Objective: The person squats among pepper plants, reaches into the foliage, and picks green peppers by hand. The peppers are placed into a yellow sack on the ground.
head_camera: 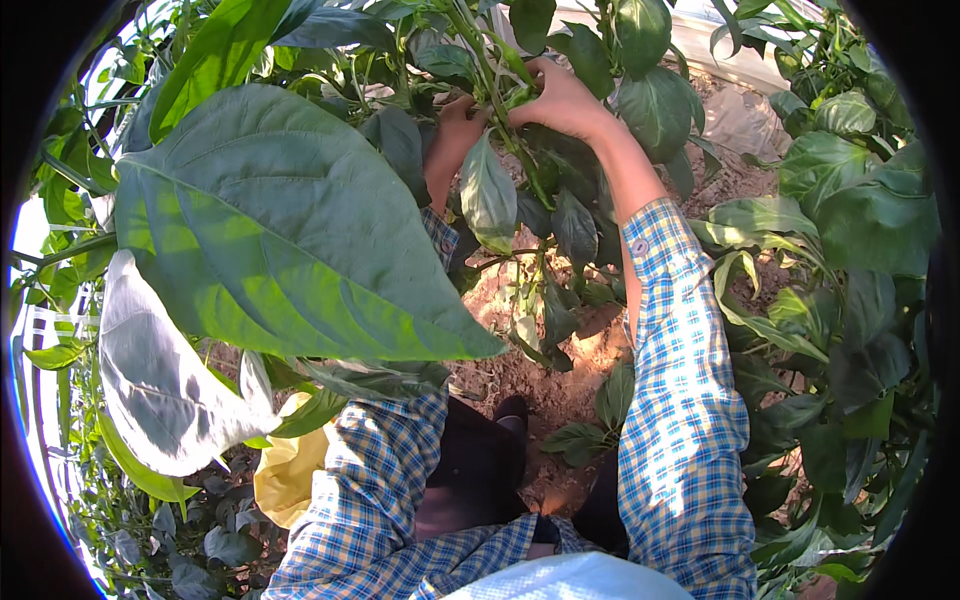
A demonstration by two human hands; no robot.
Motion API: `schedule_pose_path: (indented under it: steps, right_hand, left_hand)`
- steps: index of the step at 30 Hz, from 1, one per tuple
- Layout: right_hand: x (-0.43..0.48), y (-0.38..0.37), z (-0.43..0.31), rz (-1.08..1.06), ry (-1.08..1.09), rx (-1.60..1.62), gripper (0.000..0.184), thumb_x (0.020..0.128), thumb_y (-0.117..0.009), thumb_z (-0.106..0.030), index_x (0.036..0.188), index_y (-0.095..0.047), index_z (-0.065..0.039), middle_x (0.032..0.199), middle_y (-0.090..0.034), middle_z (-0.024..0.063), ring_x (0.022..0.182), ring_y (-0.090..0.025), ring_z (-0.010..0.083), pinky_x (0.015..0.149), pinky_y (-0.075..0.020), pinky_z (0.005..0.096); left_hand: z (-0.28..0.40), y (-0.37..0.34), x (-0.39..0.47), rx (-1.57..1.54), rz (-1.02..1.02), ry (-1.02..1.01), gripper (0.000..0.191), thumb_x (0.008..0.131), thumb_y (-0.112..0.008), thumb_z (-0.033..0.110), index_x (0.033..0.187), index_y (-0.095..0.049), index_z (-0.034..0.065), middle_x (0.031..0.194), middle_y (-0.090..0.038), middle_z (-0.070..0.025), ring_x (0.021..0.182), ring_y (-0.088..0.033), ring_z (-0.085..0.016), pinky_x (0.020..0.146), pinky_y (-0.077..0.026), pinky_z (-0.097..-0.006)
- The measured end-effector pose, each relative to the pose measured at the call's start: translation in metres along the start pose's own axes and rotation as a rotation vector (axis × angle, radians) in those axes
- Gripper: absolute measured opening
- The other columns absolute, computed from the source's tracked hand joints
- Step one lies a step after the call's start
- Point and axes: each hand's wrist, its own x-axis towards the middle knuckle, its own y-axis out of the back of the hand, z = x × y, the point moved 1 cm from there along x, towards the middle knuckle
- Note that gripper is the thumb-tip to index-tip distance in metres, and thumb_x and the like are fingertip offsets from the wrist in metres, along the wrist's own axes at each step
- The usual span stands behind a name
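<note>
High in the middle of the view, my right hand [564,103] curves around a green stem [487,79] of a leafy pepper plant, its thumb against the stem. A slim green pepper [516,60] shows beside its fingertips. On the stem's other side is my left hand [451,144], fingers bent towards it. Leaves and the stem cover part of that hand, so its grip cannot be made out. Below both hands hangs a pale green leaf [489,196], and next to it a long thin green pepper or shoot [534,176].
A very large leaf [292,232] close to the camera hides my left forearm. More pepper plants [817,300] crowd the right side. Under me lies dry reddish soil [555,480], with a dark shoe [511,420] on it. Something yellow [289,476] hangs by my left sleeve.
</note>
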Motion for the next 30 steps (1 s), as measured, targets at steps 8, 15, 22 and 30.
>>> schedule_pose_path:
  steps: [8, 15, 22, 30]
  right_hand:
    - [0.001, 0.001, -0.013, -0.060, -0.078, 0.119, 0.077, 0.061, -0.085, -0.040, 0.121, -0.065, 0.004, 0.113, -0.068, 0.0207, 0.104, -0.067, 0.0270, 0.090, -0.0504, 0.0337]
    - [0.002, 0.000, -0.016, -0.103, 0.020, -0.016, 0.070, 0.071, -0.082, -0.034, 0.125, -0.062, 0.005, 0.112, -0.069, 0.0166, 0.101, -0.066, 0.0238, 0.089, -0.0497, 0.0330]
    - [0.006, -0.003, 0.000, -0.091, 0.100, -0.004, 0.068, 0.071, -0.084, -0.033, 0.126, -0.062, -0.001, 0.116, -0.069, 0.0128, 0.103, -0.065, 0.0216, 0.091, -0.0491, 0.0333]
    - [0.015, -0.008, 0.009, -0.008, 0.071, 0.064, 0.057, 0.074, -0.084, -0.029, 0.122, -0.066, -0.006, 0.112, -0.071, 0.0080, 0.101, -0.065, 0.0171, 0.090, -0.0481, 0.0312]
  left_hand:
    - [0.008, -0.005, -0.015, -0.037, 0.225, -0.070, 0.026, 0.078, -0.077, 0.022, 0.093, -0.073, 0.0006, 0.073, -0.070, -0.0126, 0.067, -0.065, -0.019, 0.063, -0.050, -0.0348]
    - [0.020, -0.005, -0.025, -0.249, 0.399, -0.117, 0.019, 0.078, -0.083, 0.010, 0.091, -0.074, -0.0006, 0.082, -0.072, -0.0037, 0.070, -0.063, -0.011, 0.060, -0.049, -0.0275]
    - [0.045, -0.004, -0.039, -0.129, 0.365, -0.223, 0.026, 0.081, -0.081, 0.019, 0.101, -0.075, 0.0043, 0.076, -0.072, -0.0069, 0.070, -0.064, -0.009, 0.063, -0.051, -0.0288]
    - [0.057, 0.000, -0.034, -0.335, 0.028, -0.117, 0.019, 0.097, -0.060, 0.011, 0.113, -0.062, 0.0026, 0.081, -0.065, -0.0052, 0.076, -0.059, -0.011, 0.066, -0.047, -0.0334]
